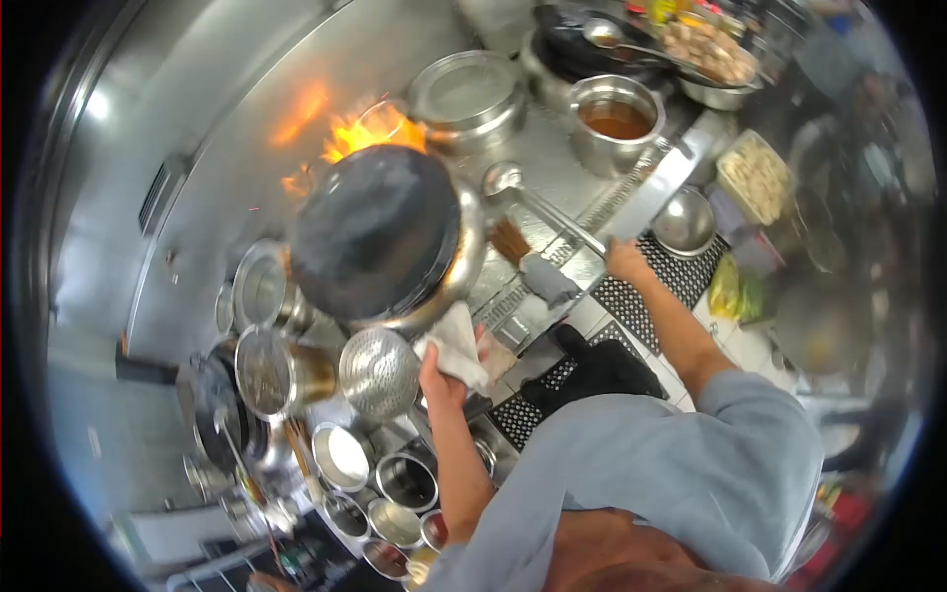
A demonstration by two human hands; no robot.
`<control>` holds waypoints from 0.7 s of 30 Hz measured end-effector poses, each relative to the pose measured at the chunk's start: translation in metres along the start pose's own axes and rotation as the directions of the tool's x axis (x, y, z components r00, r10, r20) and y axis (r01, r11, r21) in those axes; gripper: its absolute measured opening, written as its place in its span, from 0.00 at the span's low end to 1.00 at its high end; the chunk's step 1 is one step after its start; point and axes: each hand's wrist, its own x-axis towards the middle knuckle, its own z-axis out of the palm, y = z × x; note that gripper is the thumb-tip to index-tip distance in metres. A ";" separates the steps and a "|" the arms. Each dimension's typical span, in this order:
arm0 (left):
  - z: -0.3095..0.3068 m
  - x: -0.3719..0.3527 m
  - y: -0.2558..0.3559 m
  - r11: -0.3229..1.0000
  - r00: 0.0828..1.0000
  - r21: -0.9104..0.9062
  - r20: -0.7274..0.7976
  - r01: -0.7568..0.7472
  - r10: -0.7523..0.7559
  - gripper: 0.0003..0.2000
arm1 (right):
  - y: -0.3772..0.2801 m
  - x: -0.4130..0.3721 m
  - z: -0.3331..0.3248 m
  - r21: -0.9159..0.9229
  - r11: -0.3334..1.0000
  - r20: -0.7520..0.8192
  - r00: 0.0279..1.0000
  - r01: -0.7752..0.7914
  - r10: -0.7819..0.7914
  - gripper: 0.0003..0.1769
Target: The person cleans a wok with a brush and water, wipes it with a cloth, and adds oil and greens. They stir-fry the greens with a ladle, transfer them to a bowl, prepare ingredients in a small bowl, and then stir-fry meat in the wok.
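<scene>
A white folded cloth (pixel 454 345) is in my left hand (pixel 446 380), its fingers closed round it at the near edge of a black wok (pixel 378 232). The wok is tilted with its dark underside showing, and flames (pixel 375 133) rise behind it. My right hand (pixel 623 259) is closed round the handle end of a metal ladle (pixel 503 180), whose bowl lies to the right of the wok over the steel stove top. A bamboo brush (pixel 510 240) and a grey cloth (pixel 548 279) rest between the ladle and the wok.
Behind are a lidded pot (pixel 466 91), a pot of brown liquid (pixel 617 123) and a bowl of meat pieces (pixel 708 49). A perforated strainer (pixel 379 375) and several metal containers (pixel 406 481) stand to the left. At right are a steel bowl (pixel 685 222) and a tub of pale food (pixel 755 178).
</scene>
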 end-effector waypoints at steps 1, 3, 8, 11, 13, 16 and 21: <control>0.006 -0.010 -0.007 0.999 0.999 -0.004 0.017 0.047 -0.047 0.36 | -0.006 -0.024 -0.028 0.010 0.992 0.028 0.992 0.125 -0.126 0.25; -0.018 -0.022 -0.025 0.981 0.974 -0.003 0.118 0.196 -0.194 0.38 | -0.016 -0.049 -0.054 0.105 0.968 -0.017 0.974 0.227 -0.226 0.24; -0.042 -0.076 -0.073 0.764 0.961 0.600 -0.032 0.237 -0.273 0.31 | -0.024 -0.126 -0.067 0.846 0.533 0.072 0.981 0.037 -0.182 0.27; -0.054 -0.100 -0.115 0.396 0.951 0.909 0.000 0.129 -0.310 0.27 | -0.020 -0.167 -0.113 0.964 0.257 0.136 0.962 -0.073 -0.236 0.26; -0.015 -0.129 -0.123 0.169 0.894 0.913 -0.304 0.372 -0.328 0.24 | -0.007 -0.171 -0.180 0.928 0.368 0.132 0.973 -0.055 -0.189 0.26; 0.012 -0.120 -0.153 0.040 0.823 0.868 -0.453 0.494 -0.342 0.23 | 0.037 -0.124 -0.265 0.632 0.772 0.000 0.996 0.070 -0.090 0.27; 0.015 -0.085 -0.192 -0.078 0.721 0.846 -0.494 0.527 -0.485 0.24 | 0.092 -0.020 -0.341 0.782 0.578 0.376 0.916 -0.234 -0.138 0.20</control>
